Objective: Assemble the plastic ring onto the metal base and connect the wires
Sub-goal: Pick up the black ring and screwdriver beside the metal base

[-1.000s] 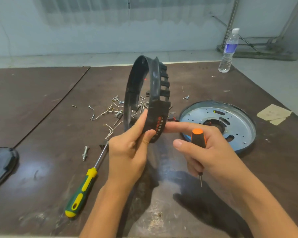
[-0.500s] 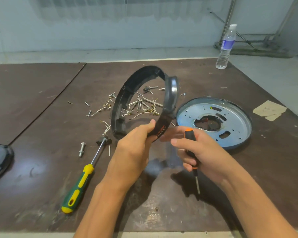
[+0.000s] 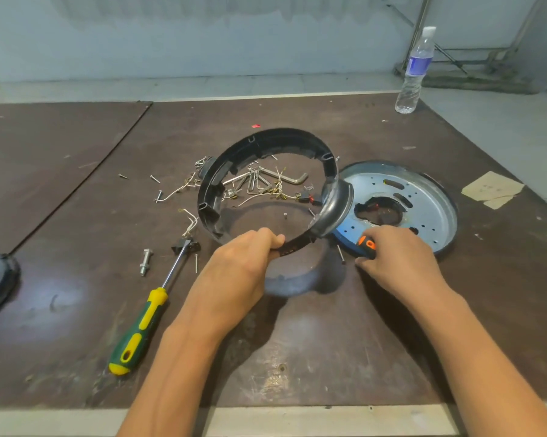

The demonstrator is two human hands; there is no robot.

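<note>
one plastic ring (image 3: 209, 197) at metal base (image 3: 423, 212) edge

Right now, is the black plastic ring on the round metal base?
No: the left hand holds the black plastic ring aloft, off the round metal base.

Plastic ring (image 3: 281, 137) blk; metal base (image 3: 429, 203) R of it silvery-blue. Screwdriver (image 3: 139, 326) L of ring: green w/ yellow handle.

Orange screwdriver (image 3: 367, 247) mostly within right hand (image 3: 398, 263)
</note>
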